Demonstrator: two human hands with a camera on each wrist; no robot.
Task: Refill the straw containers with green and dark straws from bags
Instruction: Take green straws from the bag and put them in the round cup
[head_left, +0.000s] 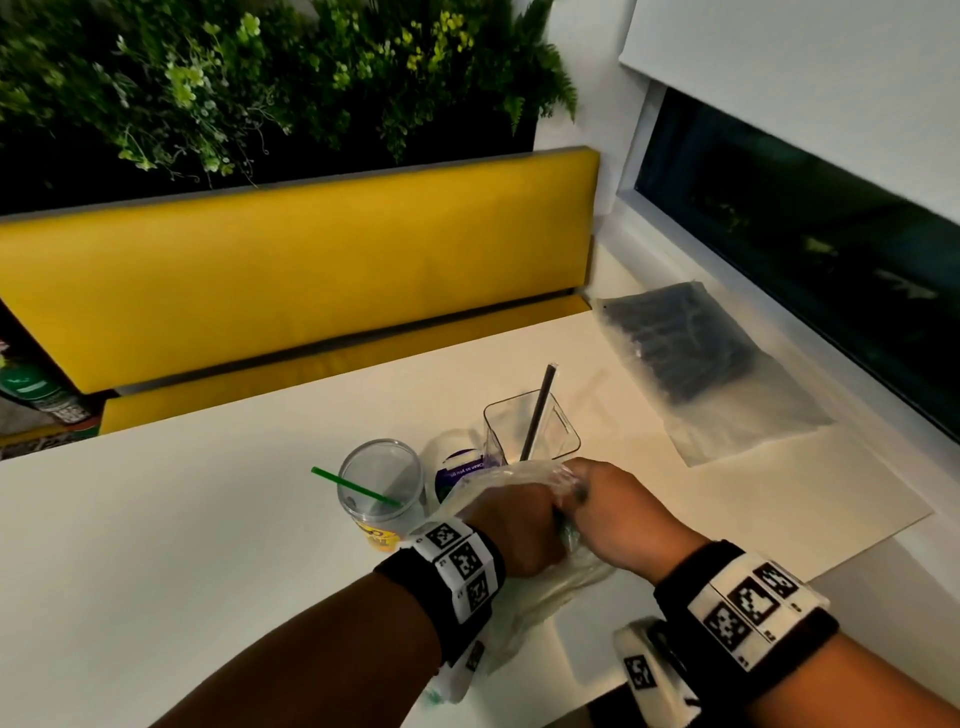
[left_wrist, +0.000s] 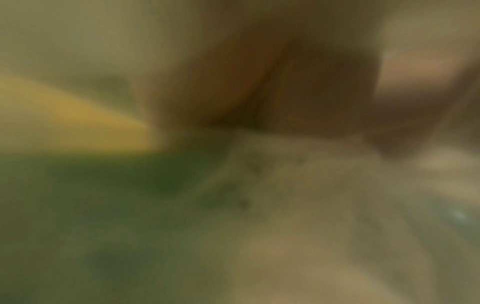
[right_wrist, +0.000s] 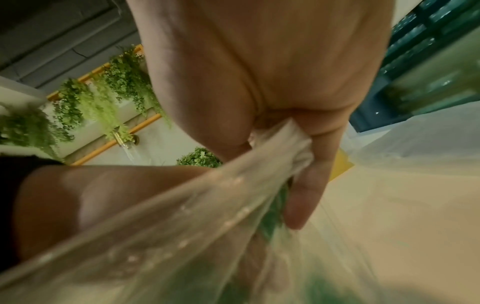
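A clear plastic bag (head_left: 519, 480) of green straws (right_wrist: 272, 207) lies on the white table (head_left: 208, 545) in front of me. My right hand (head_left: 605, 506) pinches a bunched fold of the bag (right_wrist: 207, 226) near its mouth. My left hand (head_left: 517, 525) is a fist under the plastic film, apparently curled round green straws; its fingers are hidden. The left wrist view is a blur of green and skin. Beyond the hands, a round clear cup (head_left: 382, 486) holds one green straw (head_left: 356, 487). A square clear container (head_left: 530, 431) holds one dark straw (head_left: 540, 410).
A sealed bag of dark straws (head_left: 685, 353) lies at the table's far right by the window sill. A small purple-labelled item (head_left: 462, 467) sits between the cup and the container. A yellow bench (head_left: 291, 280) and plants stand behind the table.
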